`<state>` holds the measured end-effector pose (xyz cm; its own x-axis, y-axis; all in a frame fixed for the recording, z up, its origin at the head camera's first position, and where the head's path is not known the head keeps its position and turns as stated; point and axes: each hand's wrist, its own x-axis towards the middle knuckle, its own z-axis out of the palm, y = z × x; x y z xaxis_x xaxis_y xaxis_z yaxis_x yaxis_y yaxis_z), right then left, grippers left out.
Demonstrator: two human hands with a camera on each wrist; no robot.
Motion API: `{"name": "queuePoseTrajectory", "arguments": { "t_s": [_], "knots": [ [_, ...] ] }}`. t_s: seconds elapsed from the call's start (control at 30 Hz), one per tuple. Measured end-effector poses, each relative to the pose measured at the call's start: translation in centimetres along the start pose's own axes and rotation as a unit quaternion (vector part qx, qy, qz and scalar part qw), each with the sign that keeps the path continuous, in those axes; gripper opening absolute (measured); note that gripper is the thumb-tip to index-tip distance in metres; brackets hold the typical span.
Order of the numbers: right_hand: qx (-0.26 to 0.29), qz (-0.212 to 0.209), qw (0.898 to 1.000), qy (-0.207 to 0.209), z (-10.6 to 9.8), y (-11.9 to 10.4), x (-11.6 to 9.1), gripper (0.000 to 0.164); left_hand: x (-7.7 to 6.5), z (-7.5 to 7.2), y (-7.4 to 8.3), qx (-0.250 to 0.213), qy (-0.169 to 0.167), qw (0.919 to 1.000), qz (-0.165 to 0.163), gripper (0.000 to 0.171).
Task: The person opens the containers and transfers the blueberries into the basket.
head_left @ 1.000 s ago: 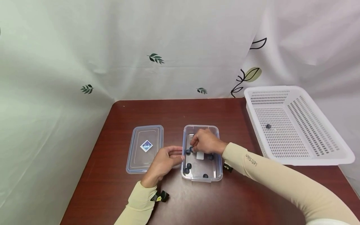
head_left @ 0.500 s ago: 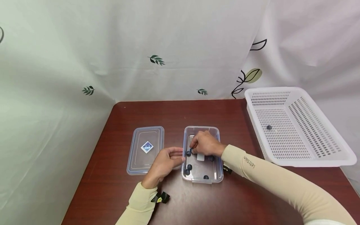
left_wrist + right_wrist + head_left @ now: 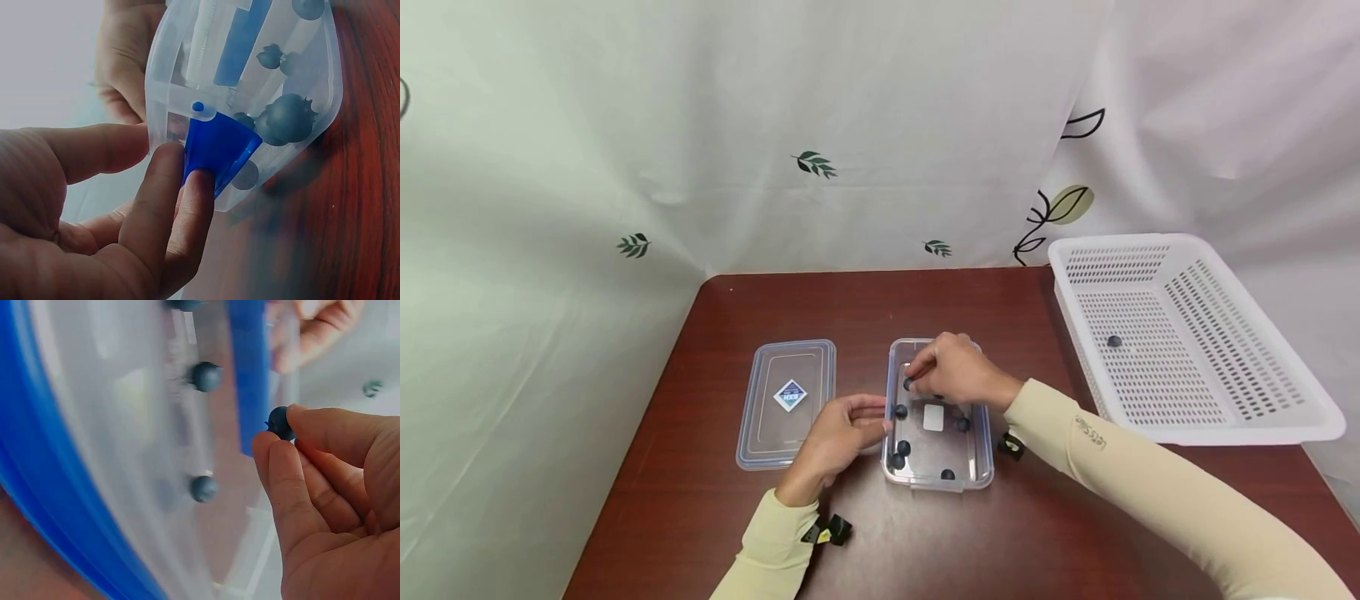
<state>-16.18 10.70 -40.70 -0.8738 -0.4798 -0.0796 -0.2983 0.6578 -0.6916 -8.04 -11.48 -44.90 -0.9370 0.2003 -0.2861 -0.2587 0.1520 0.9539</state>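
My right hand [image 3: 958,371] pinches a blueberry [image 3: 281,423] between thumb and fingertips, over the back part of a clear plastic container [image 3: 936,485]. More blueberries [image 3: 904,448] lie scattered on the container's floor, around a white label [image 3: 933,417]. At the left side of the container, my left hand [image 3: 838,433] touches the wall. The left wrist view shows its thumb against the wall and fingertips on the hanging blue clip [image 3: 219,150], the fingers only slightly bent.
A clear lid [image 3: 775,433] with blue edging and a diamond-shaped sticker lies left of the container on the red-brown table [image 3: 820,300]. To the right stands a white slotted basket [image 3: 1150,392] with one blueberry [image 3: 1114,342] in it. A pale cloth backdrop hangs behind.
My right hand has lifted a blueberry from among those on the container's floor and moved slightly up, uncovering the white label. The left hand stays in place.
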Motion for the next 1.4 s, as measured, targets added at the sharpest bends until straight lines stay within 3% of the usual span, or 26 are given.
{"name": "queuePoseTrajectory", "arguments": {
  "t_s": [0.3, 0.67, 1.03, 1.2, 1.4],
  "knots": [
    [0.032, 0.023, 0.998, 0.040, -4.3, -0.7, -1.6, 0.021, 0.1, -0.1, -0.3, 0.001, -0.002, 1.0000, 0.004, 0.038],
    [0.009, 0.077, 0.990, 0.121, -11.4, 1.8, -5.9, 0.027, 0.0, 0.2, -0.3, 0.001, 0.004, 1.0000, 0.004, 0.039],
    [-0.034, 0.186, 0.963, 0.192, -18.3, 7.9, -11.9, 0.056, 0.0, -0.1, -0.3, -0.003, 0.004, 1.0000, 0.005, 0.038],
    [-0.048, 0.216, 0.953, 0.209, -19.8, 11.2, -13.8, 0.060, 0.0, -0.2, -0.4, -0.002, 0.009, 0.9999, 0.004, 0.037],
    [-0.047, 0.244, 0.949, 0.193, -20.2, 14.5, -15.6, 0.064, -0.1, -0.1, -0.3, -0.001, 0.007, 1.0000, 0.006, 0.038]
  ]
}}
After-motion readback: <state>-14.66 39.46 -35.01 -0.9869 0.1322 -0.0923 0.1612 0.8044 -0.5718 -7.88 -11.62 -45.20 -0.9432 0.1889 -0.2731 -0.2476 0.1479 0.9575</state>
